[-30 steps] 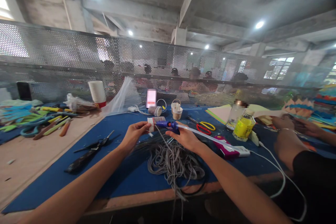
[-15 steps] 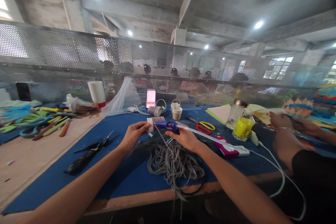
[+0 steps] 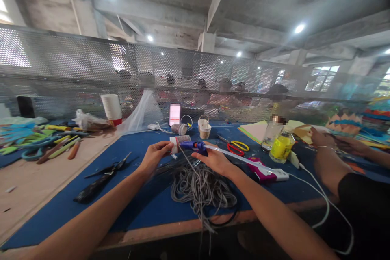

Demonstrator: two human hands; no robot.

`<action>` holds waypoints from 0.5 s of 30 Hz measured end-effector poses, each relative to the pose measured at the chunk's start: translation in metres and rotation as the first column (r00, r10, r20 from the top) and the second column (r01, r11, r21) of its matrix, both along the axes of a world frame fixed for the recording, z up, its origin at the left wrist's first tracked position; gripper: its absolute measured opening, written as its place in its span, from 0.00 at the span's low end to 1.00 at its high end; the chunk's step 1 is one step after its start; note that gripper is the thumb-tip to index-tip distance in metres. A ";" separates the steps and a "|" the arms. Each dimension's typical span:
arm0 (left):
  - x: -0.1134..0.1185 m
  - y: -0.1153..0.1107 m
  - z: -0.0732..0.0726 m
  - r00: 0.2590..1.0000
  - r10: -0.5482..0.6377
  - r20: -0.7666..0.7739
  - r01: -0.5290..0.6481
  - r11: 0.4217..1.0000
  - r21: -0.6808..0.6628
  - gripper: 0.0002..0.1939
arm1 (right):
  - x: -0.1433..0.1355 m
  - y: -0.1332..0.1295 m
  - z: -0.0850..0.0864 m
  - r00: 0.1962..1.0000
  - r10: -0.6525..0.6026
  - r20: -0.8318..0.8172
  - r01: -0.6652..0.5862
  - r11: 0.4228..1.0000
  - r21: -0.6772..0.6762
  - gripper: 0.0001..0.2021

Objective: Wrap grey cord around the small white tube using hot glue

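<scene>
My left hand (image 3: 155,155) is closed on a small white paper cup (image 3: 174,144) lying on its side, part of it wound with grey cord. My right hand (image 3: 218,161) grips a blue hot glue gun (image 3: 192,146), whose nozzle meets the cup's wall near the wound cord. A long clear glue stick (image 3: 239,157) sticks out of the gun's back, over my right wrist. From the cup a strand runs down to a loose heap of grey cord (image 3: 202,189) between my forearms. My right fingers partly hide the gun's handle.
Black-handled snips (image 3: 102,180) lie left on the blue mat (image 3: 61,215). Beyond my hands stand a cord-wrapped cup (image 3: 179,129), small baskets (image 3: 205,130) and a lit phone (image 3: 174,113). Rightward are scissors (image 3: 237,147), a yellow bottle (image 3: 280,148), a power strip (image 3: 268,170) and a co-worker's hands (image 3: 323,140).
My hands, the cup and the glue gun keep almost the same position. The co-worker's nearer hand at the right has shifted slightly.
</scene>
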State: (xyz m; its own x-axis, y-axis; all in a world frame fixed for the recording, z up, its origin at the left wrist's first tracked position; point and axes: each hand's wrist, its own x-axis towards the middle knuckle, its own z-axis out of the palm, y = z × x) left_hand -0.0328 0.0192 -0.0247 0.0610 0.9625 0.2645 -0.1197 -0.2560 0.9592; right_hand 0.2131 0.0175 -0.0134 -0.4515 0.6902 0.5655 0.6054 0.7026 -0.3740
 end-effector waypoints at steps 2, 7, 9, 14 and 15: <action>0.000 0.001 -0.001 1.000 0.002 -0.011 -0.002 1.000 0.005 0.15 | 0.000 -0.001 0.000 1.000 -0.005 -0.010 0.005 1.000 -0.001 0.22; -0.001 0.002 -0.003 0.999 -0.008 -0.032 0.008 1.000 0.013 0.15 | -0.001 -0.002 0.001 0.999 -0.028 -0.033 0.027 0.999 -0.022 0.22; -0.001 0.003 -0.003 0.999 -0.008 -0.038 0.009 1.000 0.014 0.15 | -0.001 -0.003 0.002 0.999 -0.026 -0.034 0.025 0.999 -0.026 0.21; 0.000 0.001 -0.004 0.998 -0.031 -0.053 0.032 0.999 0.025 0.15 | -0.001 -0.003 0.003 0.999 -0.035 -0.032 0.034 0.999 -0.030 0.22; 0.000 0.001 -0.003 0.998 -0.034 -0.057 0.035 0.999 0.026 0.15 | -0.001 -0.003 0.003 0.999 -0.037 -0.033 0.036 0.999 -0.033 0.22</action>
